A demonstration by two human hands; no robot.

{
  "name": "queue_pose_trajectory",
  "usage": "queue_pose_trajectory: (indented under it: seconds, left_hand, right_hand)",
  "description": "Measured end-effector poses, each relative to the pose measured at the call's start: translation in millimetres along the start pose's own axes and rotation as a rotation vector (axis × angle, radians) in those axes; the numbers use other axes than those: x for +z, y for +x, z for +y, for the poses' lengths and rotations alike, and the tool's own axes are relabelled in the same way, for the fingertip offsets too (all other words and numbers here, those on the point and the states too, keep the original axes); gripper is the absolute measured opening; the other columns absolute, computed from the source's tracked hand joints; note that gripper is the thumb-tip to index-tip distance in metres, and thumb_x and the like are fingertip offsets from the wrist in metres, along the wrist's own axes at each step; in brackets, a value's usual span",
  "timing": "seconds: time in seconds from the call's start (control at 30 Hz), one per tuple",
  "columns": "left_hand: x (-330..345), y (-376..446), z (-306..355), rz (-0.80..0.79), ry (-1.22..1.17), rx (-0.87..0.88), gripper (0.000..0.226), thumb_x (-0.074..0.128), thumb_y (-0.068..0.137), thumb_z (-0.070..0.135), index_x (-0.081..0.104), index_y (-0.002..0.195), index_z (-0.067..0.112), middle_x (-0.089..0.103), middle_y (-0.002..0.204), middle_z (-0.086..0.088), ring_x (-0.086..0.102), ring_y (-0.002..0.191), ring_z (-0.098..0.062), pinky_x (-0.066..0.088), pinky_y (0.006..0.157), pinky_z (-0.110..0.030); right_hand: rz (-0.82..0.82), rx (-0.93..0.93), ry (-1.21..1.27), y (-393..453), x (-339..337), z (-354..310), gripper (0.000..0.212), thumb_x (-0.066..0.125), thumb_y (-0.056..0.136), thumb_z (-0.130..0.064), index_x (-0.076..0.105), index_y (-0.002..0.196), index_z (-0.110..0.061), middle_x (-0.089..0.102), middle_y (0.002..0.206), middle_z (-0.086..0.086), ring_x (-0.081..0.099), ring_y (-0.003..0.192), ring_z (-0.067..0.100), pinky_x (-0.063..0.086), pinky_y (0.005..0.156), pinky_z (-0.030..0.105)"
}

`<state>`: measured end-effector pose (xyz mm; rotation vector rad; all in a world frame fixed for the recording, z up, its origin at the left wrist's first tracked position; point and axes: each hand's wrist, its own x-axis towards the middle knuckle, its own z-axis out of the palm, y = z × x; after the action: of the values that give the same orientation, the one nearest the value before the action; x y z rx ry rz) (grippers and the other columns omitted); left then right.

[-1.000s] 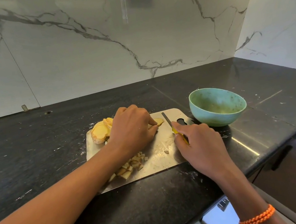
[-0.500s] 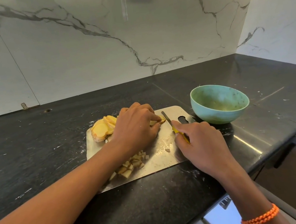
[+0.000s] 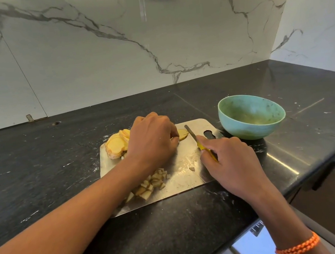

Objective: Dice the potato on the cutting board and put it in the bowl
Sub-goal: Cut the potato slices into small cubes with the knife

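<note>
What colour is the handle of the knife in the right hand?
Yellow: the knife handle shows between the right hand's fingers, in the head view.

Left hand (image 3: 152,139) holds potato slice (image 3: 183,134) on cutting board (image 3: 183,179) | right hand (image 3: 233,165) grips knife (image 3: 191,133) | bowl (image 3: 252,117) beside board's right edge

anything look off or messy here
Nothing serious. The cutting board sits askew to the counter edge, white flecks dot the dark counter around it, and the bowl looks smeared inside.
</note>
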<state>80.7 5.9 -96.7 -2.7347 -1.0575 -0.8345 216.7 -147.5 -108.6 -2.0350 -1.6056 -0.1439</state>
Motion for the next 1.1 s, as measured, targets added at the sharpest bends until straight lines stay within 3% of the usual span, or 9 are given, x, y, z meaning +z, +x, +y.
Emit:
queue_pose_trajectory:
  seconds: [0.17,0.3,0.53,0.87,1.1]
  left_hand:
    - [-1,0,-1,-0.016,-0.010,0.009,0.015,0.071,0.096,0.044,0.081,0.099,0.033,0.072,0.099,0.016,0.052,0.089,-0.007,0.041,0.085,-0.029]
    - [1,1,-1,-0.031,-0.028,0.019,0.016,0.070,0.097,0.043,0.081,0.104,0.033,0.072,0.104,0.016,0.050,0.091,-0.006,0.038,0.080,-0.027]
    - [7,2,4,-0.064,-0.047,0.097,0.026,0.066,0.101,0.041,0.075,0.125,0.036,0.069,0.120,0.015,0.043,0.097,-0.003,0.033,0.080,-0.028]
    - [7,1,0,0.016,-0.038,0.068,0.025,0.069,0.099,0.043,0.077,0.121,0.036,0.075,0.110,0.014,0.055,0.098,-0.008,0.041,0.081,-0.028]
    - [11,2,-4,0.013,-0.053,-0.012,0.033,0.068,0.099,0.047,0.074,0.127,0.032,0.068,0.127,0.011,0.061,0.111,-0.011,0.044,0.081,-0.025]
  right_hand:
    - [0.001,-0.007,0.003,0,1,1,0.045,0.047,0.104,-0.037,0.052,0.148,-0.034,0.075,0.097,-0.008,0.064,0.079,0.014,0.056,0.074,0.045]
    - [-0.005,0.000,0.002,0,2,1,0.045,0.046,0.104,-0.038,0.050,0.148,-0.035,0.075,0.095,-0.008,0.063,0.078,0.012,0.056,0.073,0.044]
    - [-0.001,0.006,-0.003,0,0,1,0.045,0.045,0.104,-0.039,0.050,0.149,-0.036,0.074,0.093,-0.007,0.063,0.077,0.012,0.056,0.072,0.044]
    - [0.002,0.009,0.015,1,-1,0,0.045,0.047,0.103,-0.039,0.051,0.148,-0.035,0.072,0.086,-0.007,0.062,0.074,0.012,0.056,0.072,0.044]
    - [0.003,0.012,0.012,-2,-2,-2,0.045,0.047,0.104,-0.038,0.050,0.148,-0.035,0.072,0.084,-0.009,0.062,0.072,0.010,0.057,0.072,0.044]
